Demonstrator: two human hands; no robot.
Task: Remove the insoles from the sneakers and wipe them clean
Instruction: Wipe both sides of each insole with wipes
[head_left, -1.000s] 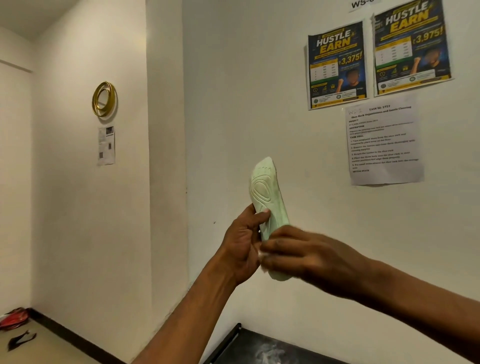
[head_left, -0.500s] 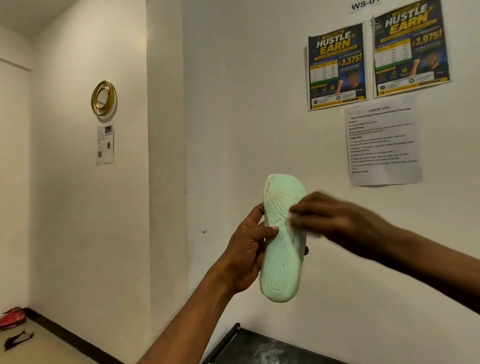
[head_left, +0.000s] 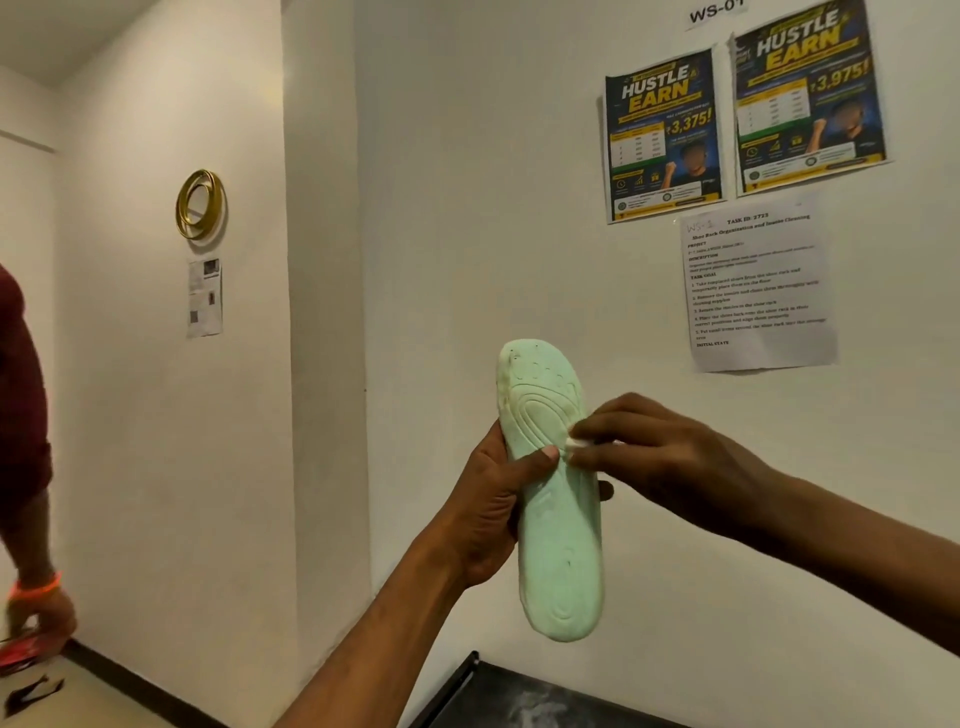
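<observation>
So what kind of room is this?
Probably a work station set up for a job: a WS-01 label, a printed task sheet and two posters hang on the white wall.

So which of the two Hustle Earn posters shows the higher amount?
The right-hand poster, just below the WS-01 label, reads 3,975. The left poster beside it reads 3,375.

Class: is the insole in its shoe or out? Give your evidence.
Out. The left hand grips the bare insole in mid-air before the wall; no shoe surrounds it.
</observation>
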